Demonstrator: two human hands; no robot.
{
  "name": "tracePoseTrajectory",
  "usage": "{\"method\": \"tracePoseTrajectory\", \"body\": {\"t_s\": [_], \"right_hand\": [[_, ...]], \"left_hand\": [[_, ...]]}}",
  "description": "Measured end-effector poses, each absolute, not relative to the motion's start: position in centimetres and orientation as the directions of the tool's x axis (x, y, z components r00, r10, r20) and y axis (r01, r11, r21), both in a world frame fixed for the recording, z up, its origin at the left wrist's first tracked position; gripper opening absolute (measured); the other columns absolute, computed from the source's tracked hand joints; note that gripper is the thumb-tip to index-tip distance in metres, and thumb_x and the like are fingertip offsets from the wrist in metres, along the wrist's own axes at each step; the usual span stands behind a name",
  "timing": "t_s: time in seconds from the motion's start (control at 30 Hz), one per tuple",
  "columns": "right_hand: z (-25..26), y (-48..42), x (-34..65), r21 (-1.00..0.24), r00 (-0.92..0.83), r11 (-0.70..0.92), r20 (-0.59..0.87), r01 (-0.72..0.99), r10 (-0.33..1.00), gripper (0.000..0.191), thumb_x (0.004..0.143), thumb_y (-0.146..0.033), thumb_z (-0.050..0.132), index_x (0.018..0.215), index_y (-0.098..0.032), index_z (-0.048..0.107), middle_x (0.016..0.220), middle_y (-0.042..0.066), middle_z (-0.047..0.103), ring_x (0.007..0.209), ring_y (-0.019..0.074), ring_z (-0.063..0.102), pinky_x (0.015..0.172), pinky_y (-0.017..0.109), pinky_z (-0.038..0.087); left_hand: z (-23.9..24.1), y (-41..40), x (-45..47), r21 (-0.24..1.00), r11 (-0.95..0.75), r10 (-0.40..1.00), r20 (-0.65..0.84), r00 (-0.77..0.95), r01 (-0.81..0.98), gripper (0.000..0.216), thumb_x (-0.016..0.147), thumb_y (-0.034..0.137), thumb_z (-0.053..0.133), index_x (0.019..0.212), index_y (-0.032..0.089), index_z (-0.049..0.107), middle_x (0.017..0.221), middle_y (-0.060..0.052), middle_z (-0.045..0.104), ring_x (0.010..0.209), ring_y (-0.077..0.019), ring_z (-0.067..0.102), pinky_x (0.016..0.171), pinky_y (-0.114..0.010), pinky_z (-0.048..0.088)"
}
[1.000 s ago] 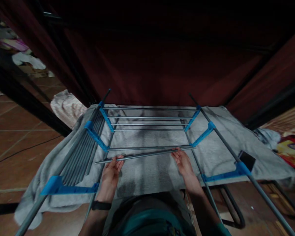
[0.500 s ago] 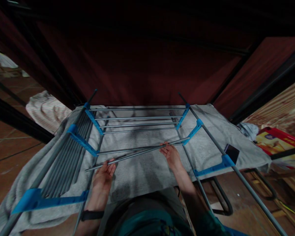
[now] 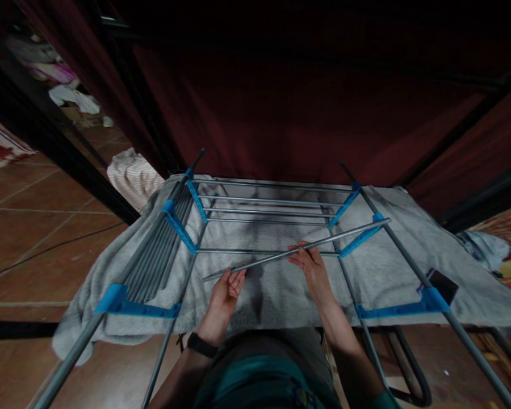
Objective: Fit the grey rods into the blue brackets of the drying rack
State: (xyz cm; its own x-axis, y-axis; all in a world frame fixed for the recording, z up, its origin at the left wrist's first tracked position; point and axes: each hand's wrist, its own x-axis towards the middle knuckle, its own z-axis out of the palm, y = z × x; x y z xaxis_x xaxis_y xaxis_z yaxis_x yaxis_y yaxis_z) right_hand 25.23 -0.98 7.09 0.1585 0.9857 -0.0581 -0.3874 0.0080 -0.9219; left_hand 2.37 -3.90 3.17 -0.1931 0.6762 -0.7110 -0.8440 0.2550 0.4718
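Note:
A loose grey metal rod [image 3: 264, 261] slants across the middle, its right end higher and over the right side of the frame. My left hand [image 3: 227, 292] grips it near its left end. Farther right along the rod, my right hand [image 3: 310, 267] pinches it between thumb and fingers. Around them stands a rack frame of grey tubes with blue plastic brackets, among them a left bracket [image 3: 181, 228] and a right bracket [image 3: 360, 238]. Several crossbars [image 3: 276, 212] span the far brackets, and a single crossbar [image 3: 268, 251] lies just behind the held rod.
A bundle of loose rods [image 3: 153, 255] lies along the left side tubes. Grey cloth [image 3: 289, 295] covers the surface underneath. A dark phone [image 3: 443, 286] rests by the right tube. Dark red panels [image 3: 272, 125] rise behind, and a striped cloth [image 3: 134, 179] sits at left.
The rod in my hands has shifted right relative to the frame; its right end now reaches over the right side tube. The camera view has turned left.

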Motion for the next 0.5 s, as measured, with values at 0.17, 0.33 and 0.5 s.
{"method": "tracePoseTrajectory", "body": {"t_s": [0.17,0.33,0.5], "right_hand": [[8.1,-0.6,25.0,-0.936,0.168,0.036,-0.024,-0.350,0.985,0.037,0.080,-0.050,0.080,0.105,-0.026,0.068,0.099,0.002,0.076,0.088,0.0197,0.072,0.085,0.040,0.061],[9.3,0.3,26.5,-0.931,0.228,0.129,0.051,-0.341,0.972,0.036,0.081,-0.049,0.080,0.105,-0.025,0.068,0.094,0.001,0.075,0.086,0.0174,0.071,0.084,0.037,0.060],[9.9,1.1,28.1,-0.933,0.284,0.165,0.072,-0.320,0.956,0.038,0.079,-0.049,0.081,0.105,-0.024,0.068,0.091,0.000,0.074,0.079,0.0152,0.069,0.078,0.034,0.059]], "left_hand": [[3.3,-3.9,1.5,0.478,0.312,0.698,-0.702,-0.143,-0.821,0.014,0.101,0.016,0.055,0.092,0.013,0.064,0.086,-0.012,0.076,0.076,-0.0174,0.077,0.067,-0.024,0.063],[3.0,-5.1,1.7,0.628,0.453,0.813,-0.582,0.004,-0.633,0.031,0.097,0.035,0.066,0.078,0.011,0.070,0.065,-0.009,0.070,0.052,-0.0128,0.066,0.050,-0.019,0.049],[3.7,-5.7,2.2,0.958,0.118,0.957,-0.180,-0.227,-0.262,0.024,0.088,0.032,0.076,0.069,0.018,0.072,0.061,-0.003,0.065,0.053,-0.0130,0.056,0.052,-0.021,0.043]]}}
